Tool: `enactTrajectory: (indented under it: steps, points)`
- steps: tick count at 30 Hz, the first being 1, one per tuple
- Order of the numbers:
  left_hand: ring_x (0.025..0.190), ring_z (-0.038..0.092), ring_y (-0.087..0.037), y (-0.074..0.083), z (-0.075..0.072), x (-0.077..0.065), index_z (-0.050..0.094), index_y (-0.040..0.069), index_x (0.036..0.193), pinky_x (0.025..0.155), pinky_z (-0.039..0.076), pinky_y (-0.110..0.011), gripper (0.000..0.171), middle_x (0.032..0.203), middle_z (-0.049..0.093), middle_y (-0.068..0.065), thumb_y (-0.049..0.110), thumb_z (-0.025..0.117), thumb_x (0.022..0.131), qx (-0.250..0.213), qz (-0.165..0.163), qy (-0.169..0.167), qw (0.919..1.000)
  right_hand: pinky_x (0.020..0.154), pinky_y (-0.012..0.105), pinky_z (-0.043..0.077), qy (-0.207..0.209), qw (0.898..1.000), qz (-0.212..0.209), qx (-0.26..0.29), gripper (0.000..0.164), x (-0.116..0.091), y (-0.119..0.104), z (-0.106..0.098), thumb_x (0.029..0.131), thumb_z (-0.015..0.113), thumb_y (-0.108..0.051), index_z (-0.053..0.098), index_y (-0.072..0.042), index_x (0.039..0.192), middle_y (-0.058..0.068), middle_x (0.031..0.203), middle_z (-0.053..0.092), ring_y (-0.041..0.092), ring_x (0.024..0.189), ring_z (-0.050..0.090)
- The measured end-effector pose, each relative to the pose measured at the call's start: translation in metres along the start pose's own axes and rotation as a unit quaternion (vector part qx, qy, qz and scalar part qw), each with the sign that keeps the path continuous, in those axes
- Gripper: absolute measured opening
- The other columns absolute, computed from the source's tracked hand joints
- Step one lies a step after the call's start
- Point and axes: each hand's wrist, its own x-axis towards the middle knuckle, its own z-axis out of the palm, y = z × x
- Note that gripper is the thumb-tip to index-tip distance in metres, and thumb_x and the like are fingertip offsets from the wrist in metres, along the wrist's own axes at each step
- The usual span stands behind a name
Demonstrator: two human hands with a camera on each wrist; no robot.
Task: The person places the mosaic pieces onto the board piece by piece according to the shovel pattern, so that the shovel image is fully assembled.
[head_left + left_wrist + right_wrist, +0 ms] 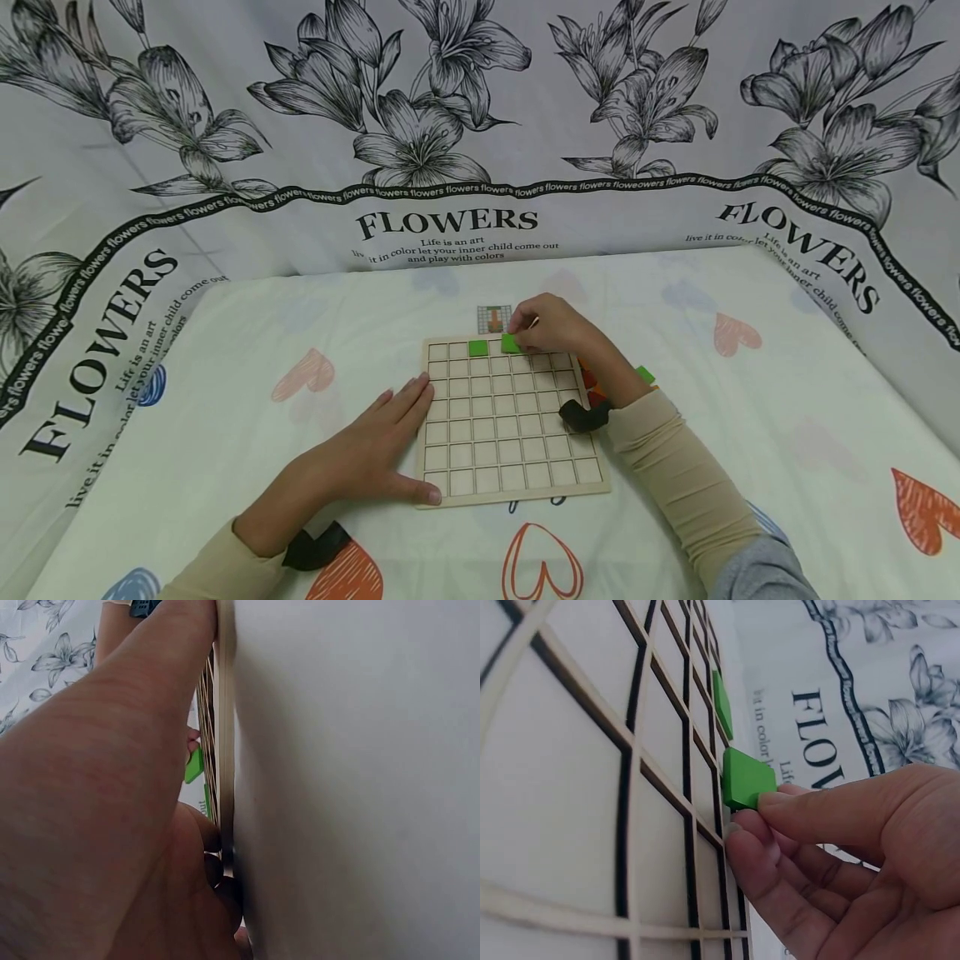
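Observation:
A square wooden grid board (480, 408) lies on the cloth before me, divided into small square cells. My right hand (551, 325) pinches a green square tile (748, 778) between thumb and fingers, over the far row of cells. A second green tile (477, 348) sits in a cell of that same row, a little to the left. My left hand (367, 454) rests against the board's left edge, fingers straight along it and thumb at the near left corner. In the left wrist view the board's side (226, 712) stands beside the fingers.
A small printed pattern card (492, 319) lies just beyond the board's far edge. Right of the board, partly hidden by my right forearm, are orange pieces (589, 379) and another green piece (646, 375). The tablecloth (360, 317) has printed hearts.

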Motion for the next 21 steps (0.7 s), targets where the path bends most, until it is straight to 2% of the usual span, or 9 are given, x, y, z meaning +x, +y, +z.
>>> enactTrajectory:
  steps: [5,14,21]
  points:
    - [0.153,0.003,-0.022,0.000,0.000,0.000,0.011,0.001,0.160,0.121,0.011,-0.049,0.130,0.167,0.004,-0.012,0.086,0.058,0.074,-0.002,0.003,0.003,1.0000,0.078,0.036,0.054,0.019,0.999,-0.020,-0.019,0.006,0.001,-0.003,0.006,0.093,0.069,-0.005,0.073,-0.006,0.096,0.004,0.094,0.070,0.021,0.092,0.065]
    - [0.153,0.004,-0.024,0.001,-0.002,0.000,0.011,0.000,0.160,0.120,0.011,-0.051,0.130,0.167,0.004,-0.014,0.086,0.058,0.075,-0.003,0.005,0.000,1.0000,0.074,0.035,0.054,0.033,0.999,-0.014,-0.026,0.005,0.003,-0.007,0.014,0.093,0.070,-0.006,0.073,-0.008,0.096,0.003,0.099,0.070,0.020,0.090,0.066]
    - [0.153,0.004,-0.024,0.001,-0.002,0.000,0.011,-0.001,0.160,0.120,0.011,-0.051,0.129,0.167,0.004,-0.014,0.085,0.058,0.075,-0.003,0.005,0.000,1.0000,0.079,0.035,0.054,0.030,0.998,-0.016,-0.045,0.005,0.002,-0.011,0.018,0.095,0.069,-0.008,0.073,-0.008,0.096,0.001,0.100,0.071,0.020,0.096,0.066]
